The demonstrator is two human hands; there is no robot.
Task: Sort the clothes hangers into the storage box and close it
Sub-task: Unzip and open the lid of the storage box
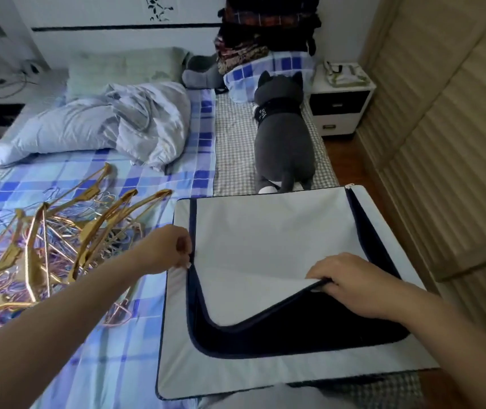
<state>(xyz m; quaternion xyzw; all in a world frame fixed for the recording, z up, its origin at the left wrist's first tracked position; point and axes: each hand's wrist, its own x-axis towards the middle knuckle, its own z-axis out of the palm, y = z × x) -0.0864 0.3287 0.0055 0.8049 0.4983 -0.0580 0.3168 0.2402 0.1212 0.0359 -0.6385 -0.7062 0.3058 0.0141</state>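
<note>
A pale grey fabric storage box (174,343) with dark navy trim lies on the bed at the right. Its zipped lid flap (265,240) is partly peeled back, showing a dark opening along the near edge. My left hand (168,249) pinches the zipper pull at the box's left side. My right hand (351,281) grips the loose front edge of the flap and holds it up. A tangled heap of gold and thin wire clothes hangers (59,240) lies on the blue checked sheet to the left of the box.
A crumpled grey duvet (103,125) sits behind the hangers. A grey plush cat (283,137) lies just beyond the box. Folded clothes (265,33) are stacked at the bed's head. A white nightstand (339,104) and a wardrobe wall (448,113) stand on the right.
</note>
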